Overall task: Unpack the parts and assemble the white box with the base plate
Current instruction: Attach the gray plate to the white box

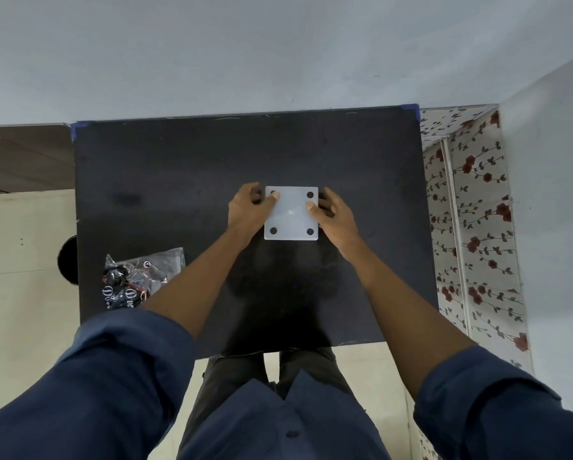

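A white square plate (291, 215) with a dark round hole near each corner lies flat in the middle of the black table (178, 180). My left hand (249, 210) grips its left edge, thumb over the far-left hole. My right hand (333, 214) grips its right edge, thumb resting on top near the far-right hole. Whether a box sits beneath the plate is hidden. A clear plastic bag (142, 277) holding dark parts and thin wires lies at the table's near-left.
The table's back edge meets a pale wall, with blue tape on its far corners. A floral-patterned surface (471, 227) runs along the right side. A dark round object (68, 260) sticks out past the left edge. Light flooring lies to the left.
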